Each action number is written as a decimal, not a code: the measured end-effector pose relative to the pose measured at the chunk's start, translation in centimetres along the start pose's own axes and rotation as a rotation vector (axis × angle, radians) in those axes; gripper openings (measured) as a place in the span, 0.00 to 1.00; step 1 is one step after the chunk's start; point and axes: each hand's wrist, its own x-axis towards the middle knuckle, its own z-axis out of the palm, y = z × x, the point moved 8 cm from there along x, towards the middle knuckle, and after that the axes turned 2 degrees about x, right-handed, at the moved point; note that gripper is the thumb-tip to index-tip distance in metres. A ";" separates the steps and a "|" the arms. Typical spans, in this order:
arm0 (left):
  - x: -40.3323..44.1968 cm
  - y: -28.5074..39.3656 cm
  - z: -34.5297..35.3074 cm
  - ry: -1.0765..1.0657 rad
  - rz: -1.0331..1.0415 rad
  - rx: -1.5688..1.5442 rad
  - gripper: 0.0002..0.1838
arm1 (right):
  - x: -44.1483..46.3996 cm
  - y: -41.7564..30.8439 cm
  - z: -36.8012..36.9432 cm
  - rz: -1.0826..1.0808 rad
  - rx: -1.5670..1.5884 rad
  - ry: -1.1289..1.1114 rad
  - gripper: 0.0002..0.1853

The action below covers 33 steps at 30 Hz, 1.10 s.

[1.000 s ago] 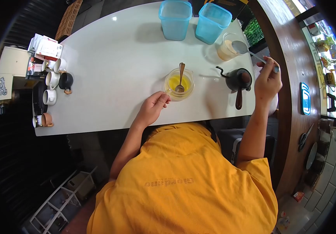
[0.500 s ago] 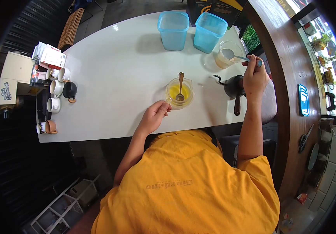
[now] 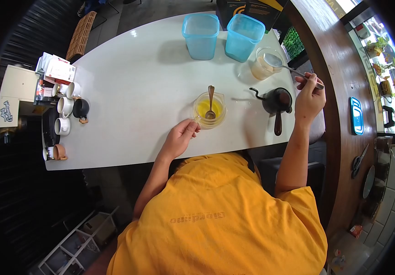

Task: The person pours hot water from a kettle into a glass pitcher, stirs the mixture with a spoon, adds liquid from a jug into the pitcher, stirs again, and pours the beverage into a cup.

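Note:
My left hand [image 3: 179,139] pinches the handle of a clear glass jug [image 3: 201,120] on the white table. Yellow liquid lies in the jug, and a spoon [image 3: 211,97] leans inside it with its handle up. Over at the right, my right hand [image 3: 310,98] is closed around the handle of a metal spoon [image 3: 292,70]. That spoon's bowl is at the mouth of a clear plastic cup [image 3: 262,72] with pale tan contents. A black gooseneck kettle [image 3: 277,101] with a wooden handle stands between the jug and my right forearm.
Two blue plastic containers [image 3: 201,40] stand at the table's far edge. Several cups [image 3: 64,107] and a box of papers [image 3: 60,68] sit at the left end of the white table [image 3: 128,105]. A wooden counter [image 3: 332,59] runs along the right, with scissors [image 3: 357,164] on it.
My right hand has moved right and slightly toward me, drawing the spoon back with its bowl raised toward the cup's right rim. My left hand keeps its hold on the jug handle.

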 end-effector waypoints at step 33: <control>0.0 0.4 0.0 0.022 0.014 0.021 0.18 | -7.7 -4.3 -0.7 -0.161 0.364 -0.423 0.14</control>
